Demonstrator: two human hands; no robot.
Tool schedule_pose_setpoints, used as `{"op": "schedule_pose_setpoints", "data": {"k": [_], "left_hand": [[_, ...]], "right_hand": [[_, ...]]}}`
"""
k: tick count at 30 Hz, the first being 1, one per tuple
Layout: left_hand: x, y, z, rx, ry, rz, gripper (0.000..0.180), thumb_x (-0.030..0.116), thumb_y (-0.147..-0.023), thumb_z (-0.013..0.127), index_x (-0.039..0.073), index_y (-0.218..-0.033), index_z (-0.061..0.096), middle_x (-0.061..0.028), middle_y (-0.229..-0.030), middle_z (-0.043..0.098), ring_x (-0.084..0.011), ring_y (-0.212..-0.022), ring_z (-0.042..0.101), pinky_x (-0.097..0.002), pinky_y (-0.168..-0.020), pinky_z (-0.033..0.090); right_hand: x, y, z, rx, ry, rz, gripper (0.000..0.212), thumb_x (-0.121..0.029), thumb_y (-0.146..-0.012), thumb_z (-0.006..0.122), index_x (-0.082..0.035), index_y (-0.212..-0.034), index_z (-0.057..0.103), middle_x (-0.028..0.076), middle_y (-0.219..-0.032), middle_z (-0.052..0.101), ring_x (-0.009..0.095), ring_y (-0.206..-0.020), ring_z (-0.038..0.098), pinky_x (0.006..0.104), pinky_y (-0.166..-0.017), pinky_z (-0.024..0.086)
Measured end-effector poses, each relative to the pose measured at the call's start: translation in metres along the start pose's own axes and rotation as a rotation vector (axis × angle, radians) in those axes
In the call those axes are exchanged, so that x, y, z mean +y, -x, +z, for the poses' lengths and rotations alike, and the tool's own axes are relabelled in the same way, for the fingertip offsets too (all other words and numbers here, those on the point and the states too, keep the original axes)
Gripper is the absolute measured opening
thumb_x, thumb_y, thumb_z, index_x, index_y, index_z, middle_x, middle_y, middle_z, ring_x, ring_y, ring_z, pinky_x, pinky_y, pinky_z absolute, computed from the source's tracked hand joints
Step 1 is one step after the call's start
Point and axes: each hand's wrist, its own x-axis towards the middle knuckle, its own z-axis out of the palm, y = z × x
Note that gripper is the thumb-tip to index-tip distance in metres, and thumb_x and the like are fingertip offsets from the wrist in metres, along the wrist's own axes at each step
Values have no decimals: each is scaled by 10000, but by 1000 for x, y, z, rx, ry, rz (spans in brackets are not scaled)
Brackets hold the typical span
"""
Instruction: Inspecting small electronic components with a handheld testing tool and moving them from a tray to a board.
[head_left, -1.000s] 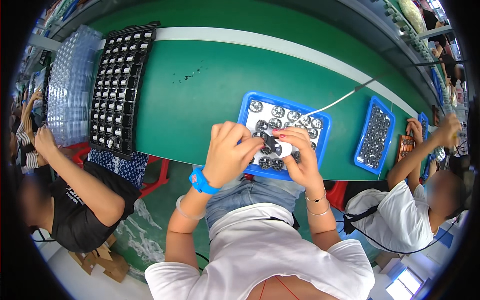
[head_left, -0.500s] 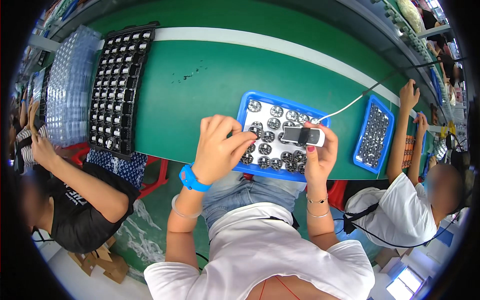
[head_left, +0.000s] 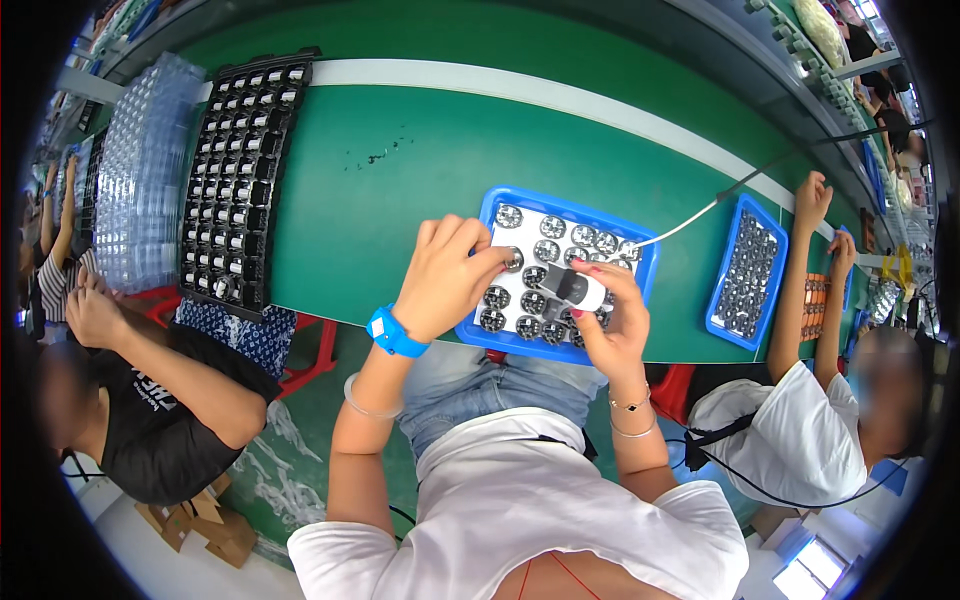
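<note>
A blue tray (head_left: 654, 270) with a white liner stands before me, holding several small round black parts with silvery tops. My left hand (head_left: 445, 272), with a blue wristband, is closed in a pinch at the tray's left side, fingertips on a round black part (head_left: 514, 260). Between thumb and fingers, my right hand (head_left: 622, 318) grips a small white-and-dark-grey handheld device (head_left: 578, 290). It is tilted over the middle of the tray, hiding some parts beneath. A pale cable (head_left: 690, 217) runs to the tray from the upper right.
A black tray (head_left: 240, 180) of small white-and-black pieces lies to the left, beside stacked clear plastic trays (head_left: 145, 180). Another blue tray (head_left: 748, 268) of round parts is at the right. Dark crumbs (head_left: 377, 157) dot the green table (head_left: 400, 220). Co-workers sit on both sides.
My right hand has brought the handheld device left and tipped it from lying sideways to pointing steeply. My left hand has shifted slightly up, still pinching at the same side of the tray.
</note>
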Motion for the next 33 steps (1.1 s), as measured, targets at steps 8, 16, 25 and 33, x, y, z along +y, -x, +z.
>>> {"op": "schedule_pose_setpoints", "data": {"k": [8,16,25,33], "left_hand": [[19,-3,-9,58,74,68,161,152,-723,736,150,-869,669,7,-832,498,-195,-830,504,-350,-779,361],[15,1,-10,61,77,54,171,155,-700,750,158,-863,696,17,-810,499,-192,-831,504,-353,-777,358],[13,3,-10,18,13,147,163,147,-697,734,177,-852,696,26,-807,489,-188,-838,511,-363,-797,358],[2,7,-6,11,16,88,144,167,-719,742,163,-856,700,7,-809,471,-195,-834,498,-360,-799,349]], "right_hand": [[-12,-13,7,-66,129,-96,381,-2,-710,681,-19,-1080,593,149,-1108,677,290,-1025,628,411,-918,415],[-12,-14,8,-91,99,-85,360,-16,-741,677,-19,-1090,593,150,-1114,673,289,-1025,626,407,-916,411],[-12,-14,5,-116,100,-67,299,-60,-817,668,-17,-1098,576,157,-1116,667,288,-1034,619,405,-925,412],[1,-10,8,237,-319,149,377,-37,-872,636,-5,-1213,479,193,-1215,597,261,-1149,566,390,-1014,409]]}}
